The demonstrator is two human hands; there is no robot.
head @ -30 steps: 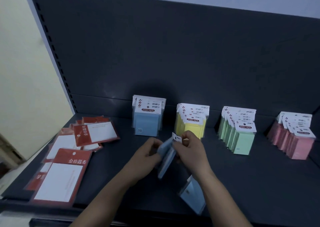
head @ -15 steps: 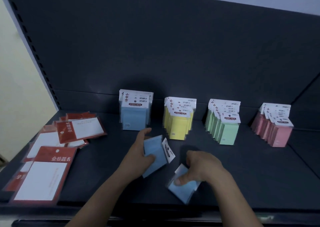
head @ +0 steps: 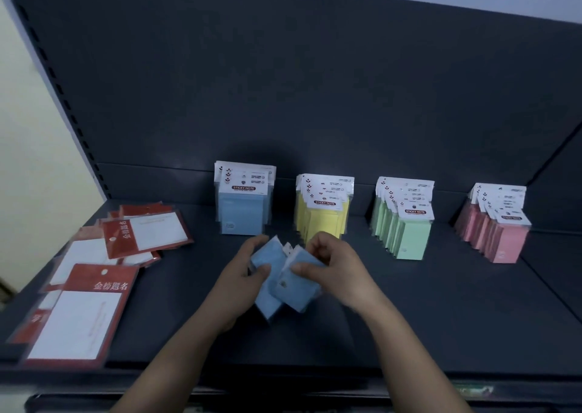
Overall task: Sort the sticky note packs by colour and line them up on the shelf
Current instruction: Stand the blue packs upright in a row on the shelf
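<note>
Right hand point(head: 341, 272) raised blue pack point(head: 297, 291) to left hand point(head: 241, 275), edges seemingly overlapping.

A shop: slotted display shelf point(head: 441, 302) stocked with packaged stationery point(head: 324, 204).

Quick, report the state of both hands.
Left hand: holding a blue sticky note pack.
Right hand: pinching a second blue sticky note pack.
</note>
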